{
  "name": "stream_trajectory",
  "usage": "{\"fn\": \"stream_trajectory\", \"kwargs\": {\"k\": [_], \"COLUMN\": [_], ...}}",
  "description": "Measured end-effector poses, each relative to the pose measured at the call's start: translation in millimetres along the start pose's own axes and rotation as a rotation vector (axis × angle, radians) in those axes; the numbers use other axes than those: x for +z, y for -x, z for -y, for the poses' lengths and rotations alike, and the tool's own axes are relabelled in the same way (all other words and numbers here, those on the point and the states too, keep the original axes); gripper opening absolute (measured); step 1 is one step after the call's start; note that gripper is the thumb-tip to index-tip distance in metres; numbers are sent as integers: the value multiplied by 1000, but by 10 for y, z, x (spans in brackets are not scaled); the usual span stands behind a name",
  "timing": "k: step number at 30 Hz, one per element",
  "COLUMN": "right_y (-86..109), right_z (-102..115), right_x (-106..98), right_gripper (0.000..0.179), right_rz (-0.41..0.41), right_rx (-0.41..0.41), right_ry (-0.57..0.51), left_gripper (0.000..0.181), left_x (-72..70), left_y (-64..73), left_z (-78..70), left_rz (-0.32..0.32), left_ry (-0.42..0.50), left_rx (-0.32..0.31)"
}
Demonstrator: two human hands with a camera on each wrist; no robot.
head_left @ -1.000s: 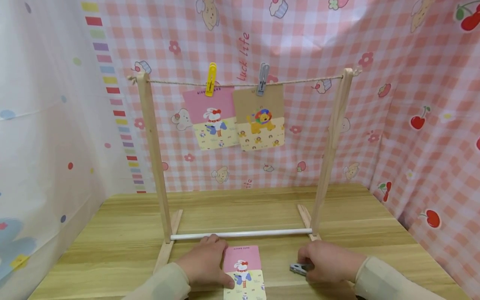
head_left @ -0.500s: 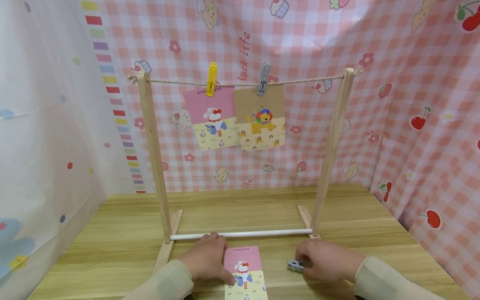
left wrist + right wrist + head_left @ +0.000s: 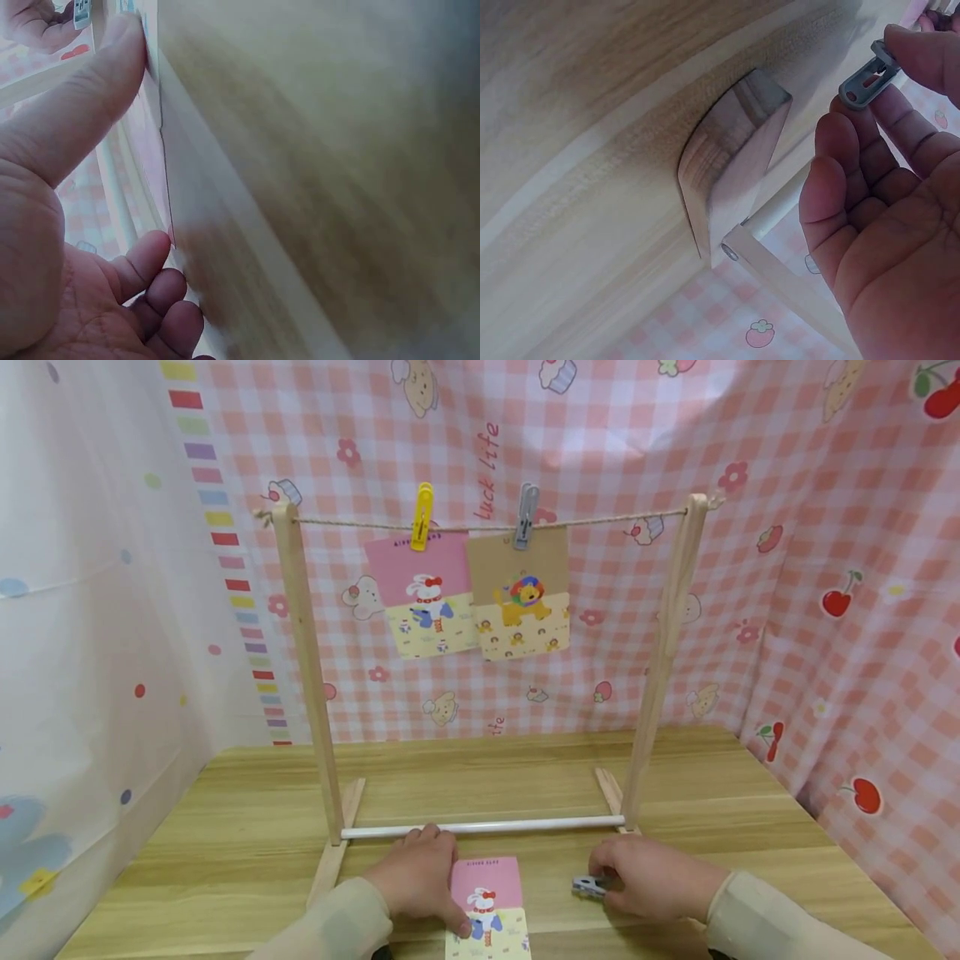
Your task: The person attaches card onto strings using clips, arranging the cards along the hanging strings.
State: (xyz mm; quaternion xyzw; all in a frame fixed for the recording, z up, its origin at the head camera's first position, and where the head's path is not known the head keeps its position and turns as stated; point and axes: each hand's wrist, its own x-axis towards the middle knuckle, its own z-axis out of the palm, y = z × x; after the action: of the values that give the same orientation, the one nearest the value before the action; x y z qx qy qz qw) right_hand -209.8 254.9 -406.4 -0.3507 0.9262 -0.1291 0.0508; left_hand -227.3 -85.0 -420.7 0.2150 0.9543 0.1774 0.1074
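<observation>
A card [image 3: 487,906] with a pink top, a yellow lower part and a white rabbit lies on the wooden table. My left hand [image 3: 423,878] rests at its left side, thumb on the card's face and fingertips by its edge. Between right thumb and fingers I pinch a grey clothespin [image 3: 588,886]; the right wrist view shows this clothespin [image 3: 866,82] between thumb and index finger. My right hand [image 3: 648,878] stays just over the table, right of the card. Part of the clothespin is hidden behind my fingers.
A wooden frame has two posts, a white bottom rod [image 3: 487,829] and a rope [image 3: 615,520]. A yellow clothespin [image 3: 422,517] holds a rabbit card [image 3: 420,618] there; a grey clothespin [image 3: 526,517] holds a lion card [image 3: 517,631]. Checked cloth [image 3: 450,718] hangs behind.
The rabbit card on the table has shifted slightly toward me under my left thumb. My right hand, with the grey clothespin, has moved a little to the left.
</observation>
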Motion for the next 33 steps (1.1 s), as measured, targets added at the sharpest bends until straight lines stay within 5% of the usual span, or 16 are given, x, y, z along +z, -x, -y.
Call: {"fn": "stream_trajectory", "kwargs": {"k": [19,33], "right_y": [15,20], "right_z": [6,7], "right_x": [5,24], "right_gripper": [14,14], "right_rz": [-60,-127], "right_rx": [-7,0], "right_ry": [10,8], "left_gripper": [66,55], "left_x": [18,51], "left_y": [1,-18], "left_z": [36,77], "left_rz": [-41,6], "left_ry": [122,302], "left_rx": [0,-2]}}
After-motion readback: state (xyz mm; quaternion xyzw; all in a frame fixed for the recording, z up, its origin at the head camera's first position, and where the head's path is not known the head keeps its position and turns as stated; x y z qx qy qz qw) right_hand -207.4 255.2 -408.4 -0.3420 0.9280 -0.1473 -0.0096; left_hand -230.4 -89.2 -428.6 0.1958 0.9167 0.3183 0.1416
